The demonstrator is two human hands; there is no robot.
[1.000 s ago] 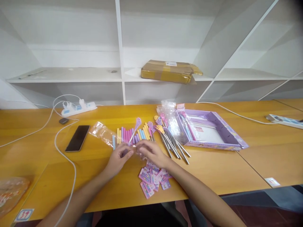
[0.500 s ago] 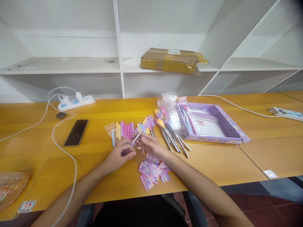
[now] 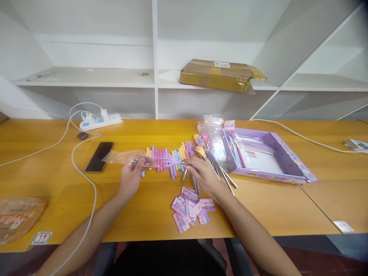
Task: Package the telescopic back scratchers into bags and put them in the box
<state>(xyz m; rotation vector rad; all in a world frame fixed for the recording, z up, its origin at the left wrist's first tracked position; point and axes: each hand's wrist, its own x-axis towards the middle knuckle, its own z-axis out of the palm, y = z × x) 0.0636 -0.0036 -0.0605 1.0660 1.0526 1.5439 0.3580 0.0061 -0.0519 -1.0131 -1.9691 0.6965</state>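
My left hand (image 3: pixel 130 178) pinches a clear plastic bag (image 3: pixel 117 156) that stretches sideways over the table. In my right hand (image 3: pixel 202 173) is a back scratcher (image 3: pixel 171 160) with a purple hand-shaped head, gripped by its metal shaft. The head points left, at the bag's right end; whether it is inside the bag I cannot tell. Beneath both lie pink, purple, yellow and blue tube handles (image 3: pixel 161 156) in a row. Close to my right hand are more back scratchers (image 3: pixel 222 172) with metal shafts and coloured heads. Printed pink cards (image 3: pixel 189 207) lie loosely piled nearer me.
Right of the scratchers stands a purple open box (image 3: pixel 287 177) with bagged scratchers inside. Clear bags (image 3: pixel 211 132) are stacked beside it. A phone (image 3: pixel 99 157), a power strip (image 3: pixel 100 122) and white cables are on the left. A taped carton (image 3: pixel 215 76) sits on the shelf.
My hands have moved apart. The bag is now stretched out to the left in my left hand, and the purple scratcher has turned from slanting upward to pointing left.
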